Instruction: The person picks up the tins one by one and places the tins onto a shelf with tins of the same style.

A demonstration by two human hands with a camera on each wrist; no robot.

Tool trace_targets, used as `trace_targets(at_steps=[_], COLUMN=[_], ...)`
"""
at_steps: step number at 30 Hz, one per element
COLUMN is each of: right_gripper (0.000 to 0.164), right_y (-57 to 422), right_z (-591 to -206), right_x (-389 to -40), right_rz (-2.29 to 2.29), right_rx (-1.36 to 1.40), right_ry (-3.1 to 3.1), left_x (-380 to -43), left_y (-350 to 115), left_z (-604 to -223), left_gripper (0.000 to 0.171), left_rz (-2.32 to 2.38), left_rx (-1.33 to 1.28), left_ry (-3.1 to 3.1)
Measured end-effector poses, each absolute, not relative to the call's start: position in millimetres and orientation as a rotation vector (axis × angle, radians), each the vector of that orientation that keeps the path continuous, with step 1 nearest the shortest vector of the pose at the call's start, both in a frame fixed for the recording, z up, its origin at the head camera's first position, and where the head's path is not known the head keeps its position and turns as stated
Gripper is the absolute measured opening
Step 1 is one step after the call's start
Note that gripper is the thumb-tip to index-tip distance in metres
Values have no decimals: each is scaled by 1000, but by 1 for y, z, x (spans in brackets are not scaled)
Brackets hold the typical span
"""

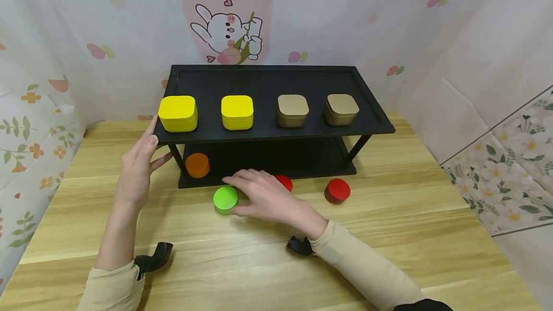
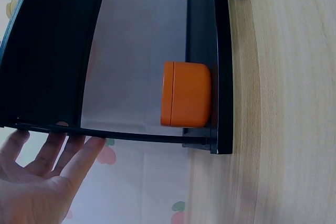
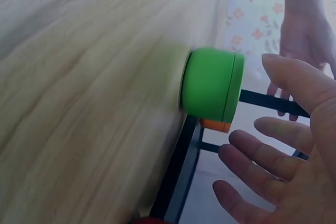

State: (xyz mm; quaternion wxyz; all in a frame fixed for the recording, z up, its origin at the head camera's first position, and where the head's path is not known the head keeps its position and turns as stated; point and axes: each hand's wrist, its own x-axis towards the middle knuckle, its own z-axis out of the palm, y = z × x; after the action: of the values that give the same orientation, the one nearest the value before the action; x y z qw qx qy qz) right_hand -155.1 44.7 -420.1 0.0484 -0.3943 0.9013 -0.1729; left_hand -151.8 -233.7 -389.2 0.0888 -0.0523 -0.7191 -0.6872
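My left hand [image 1: 137, 172] is at the left end of a black two-tier shelf [image 1: 263, 80]. Its straight fingers [image 2: 80, 163] rest along the upper board's side edge in the left wrist view. On the lower tier, near the left post, sits an orange round tin [image 1: 197, 165]. A light green round tin [image 1: 225, 199] stands on the table just in front of the shelf. My right hand [image 1: 268, 198] reaches beside this green tin from the right, thumb and fingers spread. In the right wrist view a gap shows between the fingers and the tin.
Two yellow tins [image 1: 178, 114] and two beige tins [image 1: 293, 111] line the upper board's front. One red round tin [image 1: 338, 191] stands on the wooden table [image 1: 242, 263] at right; another red tin [image 1: 283, 183] is partly behind my right hand. A patterned cloth [image 1: 337, 18] hangs behind.
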Motion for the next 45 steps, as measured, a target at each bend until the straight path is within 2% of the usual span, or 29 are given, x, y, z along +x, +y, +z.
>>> trace_targets(at_steps=[23,45], right_gripper=[59,52], right_y=[26,29], right_z=[-429,-423], right_x=[-154,-163], right_rz=[-395,-476], right_rx=[-1227,-1196], right_ry=[2762,2786], left_x=[-151,-151], left_y=[-232,-232], left_z=[-387,-387], left_gripper=[49,49], left_rz=[-2054,-2055], left_rx=[-149,-156], left_ry=[-2130,-2126])
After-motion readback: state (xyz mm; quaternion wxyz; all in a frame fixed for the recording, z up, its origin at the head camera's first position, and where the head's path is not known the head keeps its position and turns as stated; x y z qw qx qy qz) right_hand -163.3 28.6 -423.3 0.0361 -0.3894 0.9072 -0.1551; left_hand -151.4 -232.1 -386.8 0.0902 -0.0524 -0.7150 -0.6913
